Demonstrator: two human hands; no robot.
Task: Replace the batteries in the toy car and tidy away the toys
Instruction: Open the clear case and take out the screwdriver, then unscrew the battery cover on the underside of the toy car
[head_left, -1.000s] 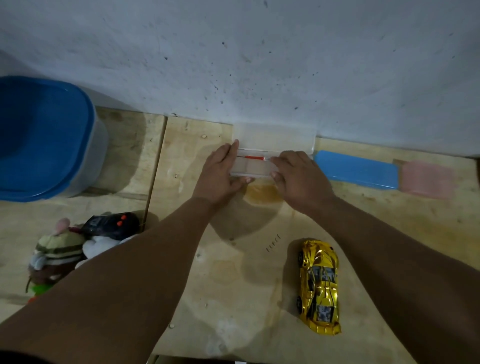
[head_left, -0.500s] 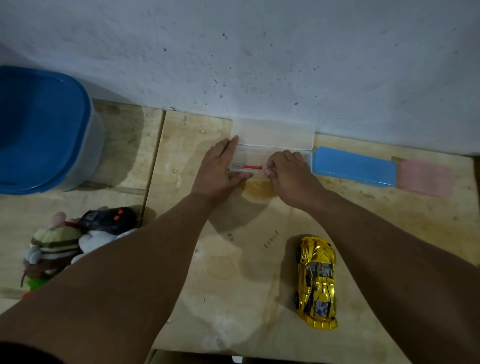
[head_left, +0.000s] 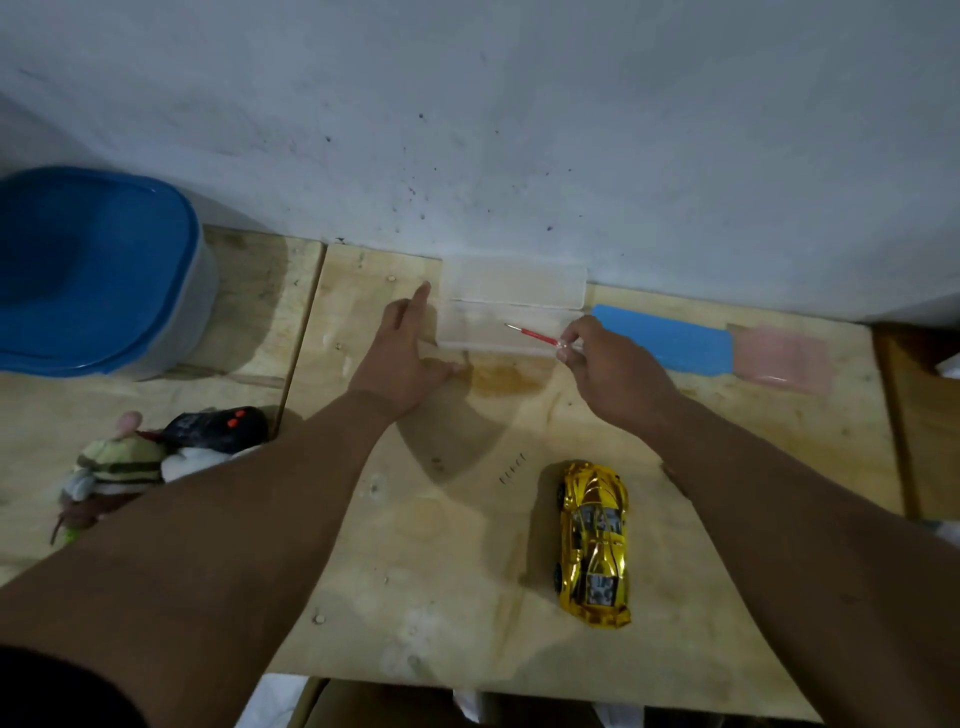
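Head view: right hand (head_left: 605, 371) has lifted the red screwdriver (head_left: 532, 335) out of the clear case (head_left: 511, 312) at the table's far edge, fingers pinching its handle. Left hand (head_left: 402, 353), fingers straight, steadies the case. The toy car (head_left: 594, 540) waits near the front edge, unopened.

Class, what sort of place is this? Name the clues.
Probably a makeshift home work surface: bare plywood boards against a scuffed white wall, with a gold toy car, a plush toy and a blue-lidded tub.

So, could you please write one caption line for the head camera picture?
Right hand pinches a thin red-handled screwdriver over the open clear plastic case; left hand rests beside it.
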